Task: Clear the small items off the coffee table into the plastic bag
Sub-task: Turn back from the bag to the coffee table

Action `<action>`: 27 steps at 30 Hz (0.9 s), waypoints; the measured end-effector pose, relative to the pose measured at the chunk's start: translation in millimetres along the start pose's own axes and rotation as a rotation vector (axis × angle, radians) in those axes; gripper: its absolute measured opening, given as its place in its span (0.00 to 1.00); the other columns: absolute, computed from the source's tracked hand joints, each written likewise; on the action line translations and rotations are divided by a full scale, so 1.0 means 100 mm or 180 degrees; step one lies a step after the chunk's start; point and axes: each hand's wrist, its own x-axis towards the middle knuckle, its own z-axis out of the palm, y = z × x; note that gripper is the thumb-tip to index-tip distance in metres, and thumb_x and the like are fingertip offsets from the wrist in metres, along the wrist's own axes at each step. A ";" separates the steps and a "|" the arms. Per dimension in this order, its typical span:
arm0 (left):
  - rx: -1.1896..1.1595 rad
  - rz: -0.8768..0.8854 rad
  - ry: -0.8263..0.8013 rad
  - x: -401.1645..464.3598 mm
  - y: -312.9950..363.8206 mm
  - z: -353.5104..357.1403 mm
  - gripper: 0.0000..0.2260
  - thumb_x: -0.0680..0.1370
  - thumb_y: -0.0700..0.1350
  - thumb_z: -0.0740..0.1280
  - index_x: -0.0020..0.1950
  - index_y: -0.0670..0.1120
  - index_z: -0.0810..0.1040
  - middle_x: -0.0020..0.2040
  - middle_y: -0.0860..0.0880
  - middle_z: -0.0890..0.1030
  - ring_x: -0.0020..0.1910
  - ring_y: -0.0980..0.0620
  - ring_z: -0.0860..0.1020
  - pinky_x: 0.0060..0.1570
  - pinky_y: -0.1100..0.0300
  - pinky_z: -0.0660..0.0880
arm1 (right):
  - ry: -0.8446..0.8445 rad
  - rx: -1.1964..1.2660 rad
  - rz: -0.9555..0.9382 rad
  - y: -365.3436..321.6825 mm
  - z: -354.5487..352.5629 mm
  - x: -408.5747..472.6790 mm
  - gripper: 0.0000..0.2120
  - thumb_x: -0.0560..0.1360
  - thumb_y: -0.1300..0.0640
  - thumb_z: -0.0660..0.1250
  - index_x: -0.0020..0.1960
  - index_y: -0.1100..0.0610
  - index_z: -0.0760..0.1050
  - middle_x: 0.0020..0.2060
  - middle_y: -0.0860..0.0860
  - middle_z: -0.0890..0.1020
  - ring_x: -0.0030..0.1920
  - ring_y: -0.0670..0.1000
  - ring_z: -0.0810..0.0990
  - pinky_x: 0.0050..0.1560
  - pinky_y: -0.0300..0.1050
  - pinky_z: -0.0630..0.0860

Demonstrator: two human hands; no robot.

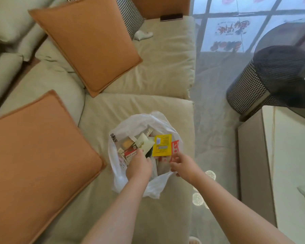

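Left hand [139, 164] hides items inside plastic bag [130, 125].

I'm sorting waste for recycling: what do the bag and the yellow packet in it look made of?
Bag: thin, translucent white plastic film, crinkled and glossy. Yellow packet: probably printed plastic or foil laminate, flat with a slight sheen; I cannot tell which.

Two orange cushions [93, 44], one plastic bag [130, 124], two hands [139, 166].

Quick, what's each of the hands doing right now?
Left hand: reaching into the plastic bag, fingers among the packets; whether it grips one cannot be told.
Right hand: pinching the bag's rim, holding it open.
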 end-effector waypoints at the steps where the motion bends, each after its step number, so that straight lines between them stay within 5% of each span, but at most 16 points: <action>1: 0.0039 0.0061 -0.0024 -0.01 0.06 0.03 0.15 0.81 0.45 0.56 0.67 0.47 0.67 0.57 0.46 0.79 0.54 0.44 0.78 0.47 0.53 0.73 | 0.0057 -0.0019 0.0063 0.07 -0.07 -0.02 0.15 0.77 0.63 0.61 0.63 0.61 0.71 0.41 0.51 0.77 0.44 0.52 0.77 0.41 0.42 0.72; 9: 0.0512 0.0818 -0.0371 -0.36 0.73 0.38 0.12 0.80 0.52 0.57 0.58 0.49 0.73 0.55 0.49 0.80 0.54 0.46 0.78 0.48 0.56 0.71 | 0.0760 -0.0758 0.0331 0.63 -0.81 -0.42 0.15 0.76 0.57 0.61 0.62 0.56 0.74 0.54 0.51 0.81 0.54 0.52 0.78 0.50 0.42 0.73; 13: 0.0789 0.1185 -0.0582 -0.65 1.06 0.68 0.11 0.78 0.51 0.58 0.55 0.50 0.76 0.55 0.55 0.78 0.56 0.46 0.77 0.54 0.57 0.72 | 0.0876 -0.1077 0.0486 1.04 -1.13 -0.73 0.13 0.76 0.54 0.60 0.59 0.56 0.75 0.53 0.51 0.81 0.51 0.52 0.79 0.54 0.46 0.75; 27: 0.1740 0.2078 -0.1387 -2.27 1.98 2.14 0.16 0.78 0.57 0.56 0.52 0.48 0.78 0.52 0.49 0.82 0.54 0.47 0.79 0.50 0.57 0.73 | 0.1413 -0.0466 0.1519 3.13 -1.96 -2.24 0.17 0.76 0.48 0.58 0.61 0.54 0.74 0.57 0.51 0.79 0.57 0.52 0.77 0.54 0.46 0.73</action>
